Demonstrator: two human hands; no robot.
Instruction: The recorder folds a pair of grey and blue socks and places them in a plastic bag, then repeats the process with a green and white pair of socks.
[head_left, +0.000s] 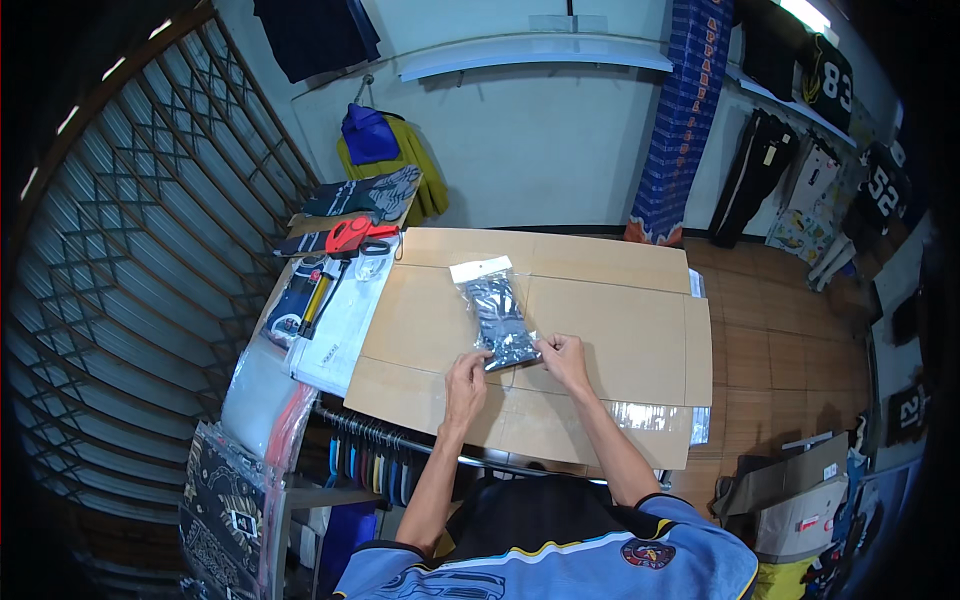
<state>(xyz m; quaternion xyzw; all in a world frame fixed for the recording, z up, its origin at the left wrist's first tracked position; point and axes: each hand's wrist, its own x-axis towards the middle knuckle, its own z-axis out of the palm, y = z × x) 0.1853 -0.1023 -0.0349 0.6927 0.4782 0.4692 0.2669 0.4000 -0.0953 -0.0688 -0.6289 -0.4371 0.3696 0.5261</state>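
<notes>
A clear plastic bag (496, 311) with a white header strip at its far end lies on a flattened cardboard sheet (615, 322). Dark folded fabric, possibly gloves, shows through the shiny film. My left hand (466, 382) pinches the bag's near left corner between thumb and fingertips. On the opposite side, my right hand (562, 360) grips the near right corner the same way. Between both hands the near edge of the bag runs slightly slanted. What exactly is folded inside is hard to make out through the reflections.
Left of the cardboard lie a red tape dispenser (352, 234), black-handled scissors (375, 246), a yellow-and-black cutter-like tool (316, 304) and packaged garments (289, 319). Hangers with clothes (375, 461) hang below the near edge. An open carton (799, 495) stands on the floor at right.
</notes>
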